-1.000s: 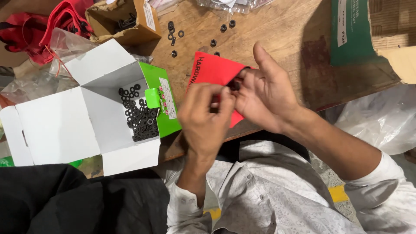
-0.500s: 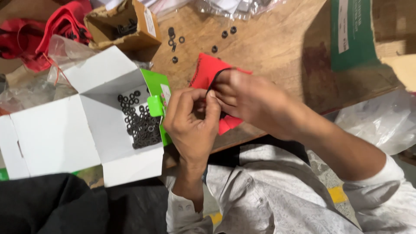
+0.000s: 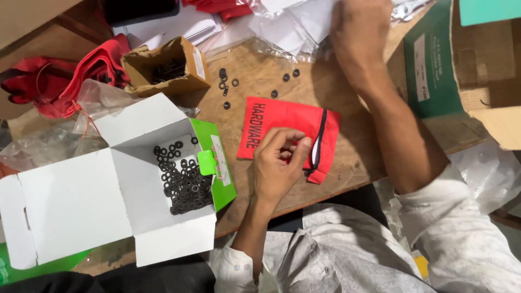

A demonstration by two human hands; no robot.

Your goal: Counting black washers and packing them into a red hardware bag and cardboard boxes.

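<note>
Worn wood is being shown as the surface of the desk [image 3: 347, 81], scuffed and stained, with its near edge running just above the person's lap. Near the middle a red zip pouch [image 3: 277, 127] with a black zipper is being kept flat on the wood, and its lower edge is being overlapped by the left hand [image 3: 279, 165], whose fingers are being curled together with thumb and fingertips pinched; whether anything small is being held between them cannot be told. The right hand [image 3: 361, 35] is being stretched to the far side of the desk, resting on a heap of clear plastic bags [image 3: 287, 27], seen from the back, so its grip cannot be told. The two hands are being held well apart.

To the left an open white carton [image 3: 97, 190] with a green side is being occupied by a pile of black washers [image 3: 184, 182]. Further back a small brown cardboard box [image 3: 165, 65] is standing beside red fabric [image 3: 65, 78], and loose black washers [image 3: 228, 81] are lying scattered between that box and the pouch. At the right edge a green booklet [image 3: 431, 65] and a larger cardboard box [image 3: 488, 59] are being crowded together.
</note>
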